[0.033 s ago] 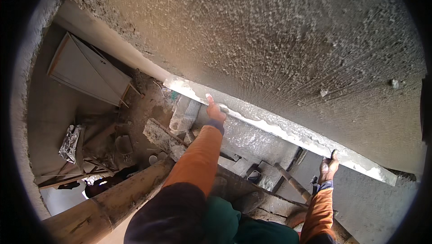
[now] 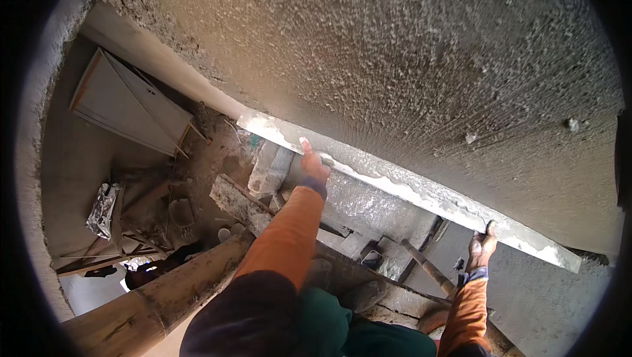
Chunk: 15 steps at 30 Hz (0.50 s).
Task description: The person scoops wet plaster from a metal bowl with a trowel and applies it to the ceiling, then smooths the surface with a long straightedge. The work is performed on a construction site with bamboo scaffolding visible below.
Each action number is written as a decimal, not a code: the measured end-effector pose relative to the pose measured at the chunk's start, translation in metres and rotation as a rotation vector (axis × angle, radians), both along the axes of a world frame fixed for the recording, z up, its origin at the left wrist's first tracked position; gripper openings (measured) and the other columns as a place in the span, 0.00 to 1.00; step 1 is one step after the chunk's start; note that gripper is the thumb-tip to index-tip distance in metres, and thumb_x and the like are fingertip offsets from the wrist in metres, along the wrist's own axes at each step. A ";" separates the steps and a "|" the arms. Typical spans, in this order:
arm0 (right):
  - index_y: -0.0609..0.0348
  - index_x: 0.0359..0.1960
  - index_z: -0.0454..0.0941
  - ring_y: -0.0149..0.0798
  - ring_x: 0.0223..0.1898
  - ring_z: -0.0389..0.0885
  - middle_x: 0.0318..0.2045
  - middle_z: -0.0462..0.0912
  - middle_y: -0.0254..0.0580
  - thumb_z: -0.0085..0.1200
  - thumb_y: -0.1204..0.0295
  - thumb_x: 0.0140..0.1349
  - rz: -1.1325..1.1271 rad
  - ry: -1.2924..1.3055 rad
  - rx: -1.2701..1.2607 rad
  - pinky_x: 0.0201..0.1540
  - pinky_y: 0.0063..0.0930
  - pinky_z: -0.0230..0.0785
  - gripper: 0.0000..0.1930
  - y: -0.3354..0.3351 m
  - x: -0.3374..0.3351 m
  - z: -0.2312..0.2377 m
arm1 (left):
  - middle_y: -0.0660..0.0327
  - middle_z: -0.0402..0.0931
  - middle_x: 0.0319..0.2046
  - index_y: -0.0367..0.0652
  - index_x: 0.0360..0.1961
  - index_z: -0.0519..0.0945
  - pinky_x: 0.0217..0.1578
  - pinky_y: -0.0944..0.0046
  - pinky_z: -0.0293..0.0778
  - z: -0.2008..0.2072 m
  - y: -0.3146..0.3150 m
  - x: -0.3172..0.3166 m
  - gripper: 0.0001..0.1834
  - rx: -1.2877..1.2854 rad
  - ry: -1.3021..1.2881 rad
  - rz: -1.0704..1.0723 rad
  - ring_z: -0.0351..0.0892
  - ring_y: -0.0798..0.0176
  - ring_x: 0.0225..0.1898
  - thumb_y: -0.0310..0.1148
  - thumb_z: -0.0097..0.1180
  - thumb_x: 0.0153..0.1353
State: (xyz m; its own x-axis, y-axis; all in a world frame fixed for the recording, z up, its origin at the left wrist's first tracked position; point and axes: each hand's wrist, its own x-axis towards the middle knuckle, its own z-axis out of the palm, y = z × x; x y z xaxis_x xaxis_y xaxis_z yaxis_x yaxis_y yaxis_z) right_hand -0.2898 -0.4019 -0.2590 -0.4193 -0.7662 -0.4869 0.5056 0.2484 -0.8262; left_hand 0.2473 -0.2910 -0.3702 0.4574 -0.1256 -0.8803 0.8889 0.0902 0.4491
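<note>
A long, straight metal screed bar point(image 2: 395, 184), smeared with wet mortar, lies along the rough plastered wall point(image 2: 368, 47). It slants from the upper left down to the right. My left hand point(image 2: 315, 161) grips its lower edge left of the middle, the thumb up on the face. Toward the right end my right hand point(image 2: 482, 246) is closed round the same edge, its thumb also on the bar. The fingers of both hands are partly hidden behind the bar. Orange sleeves cover both forearms. Small mortar lumps stick to the wall above the right hand.
A thick bamboo pole point(image 2: 141, 311) crosses the lower left, close to my left arm. Below the bar are planks and a thinner pole point(image 2: 428, 266). A pale panel point(image 2: 135, 103) leans at the far left, above a crumpled silvery sheet point(image 2: 103, 211) and a basin-like container point(image 2: 181, 212).
Hardly anything differs. The bar and both hands keep their places and grip, while the wall's texture sits very slightly further left in the picture.
</note>
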 end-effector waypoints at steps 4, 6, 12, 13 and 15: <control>0.72 0.57 0.69 0.46 0.56 0.75 0.52 0.77 0.49 0.51 0.74 0.69 0.000 -0.050 0.002 0.63 0.48 0.67 0.18 0.002 0.015 0.043 | 0.55 0.77 0.41 0.40 0.59 0.69 0.38 0.45 0.75 0.019 0.006 -0.003 0.41 -0.058 -0.086 0.016 0.77 0.51 0.39 0.68 0.48 0.62; 0.72 0.57 0.69 0.46 0.56 0.75 0.53 0.77 0.49 0.51 0.74 0.69 0.022 -0.042 0.024 0.63 0.49 0.67 0.19 -0.001 0.017 0.034 | 0.55 0.77 0.42 0.40 0.59 0.70 0.40 0.45 0.75 0.001 0.005 -0.002 0.41 -0.042 -0.171 0.052 0.77 0.51 0.40 0.67 0.49 0.62; 0.71 0.60 0.67 0.47 0.57 0.73 0.55 0.76 0.49 0.51 0.72 0.69 -0.032 -0.043 0.040 0.62 0.49 0.67 0.21 -0.009 0.019 -0.009 | 0.54 0.76 0.48 0.38 0.59 0.69 0.46 0.46 0.74 -0.011 -0.009 0.009 0.42 -0.008 -0.040 0.041 0.77 0.51 0.44 0.66 0.50 0.62; 0.71 0.60 0.67 0.47 0.56 0.74 0.54 0.75 0.50 0.50 0.74 0.70 -0.075 -0.034 0.020 0.62 0.49 0.67 0.20 -0.008 0.012 -0.010 | 0.53 0.76 0.49 0.38 0.60 0.68 0.47 0.45 0.74 0.002 -0.013 0.007 0.42 0.054 -0.039 0.022 0.77 0.50 0.45 0.66 0.51 0.62; 0.71 0.59 0.67 0.46 0.55 0.76 0.54 0.76 0.50 0.49 0.74 0.69 -0.003 -0.060 -0.003 0.62 0.48 0.68 0.19 -0.004 0.014 0.000 | 0.53 0.74 0.53 0.38 0.63 0.65 0.50 0.45 0.73 0.019 -0.007 0.010 0.45 -0.021 -0.049 0.038 0.76 0.49 0.48 0.67 0.52 0.61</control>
State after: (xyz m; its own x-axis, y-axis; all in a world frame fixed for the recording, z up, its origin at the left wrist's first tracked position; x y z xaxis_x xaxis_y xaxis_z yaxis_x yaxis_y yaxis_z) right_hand -0.2757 -0.4064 -0.2590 -0.3916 -0.7664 -0.5093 0.5549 0.2448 -0.7951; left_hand 0.2578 -0.2983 -0.3512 0.5049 -0.1259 -0.8539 0.8616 0.1336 0.4897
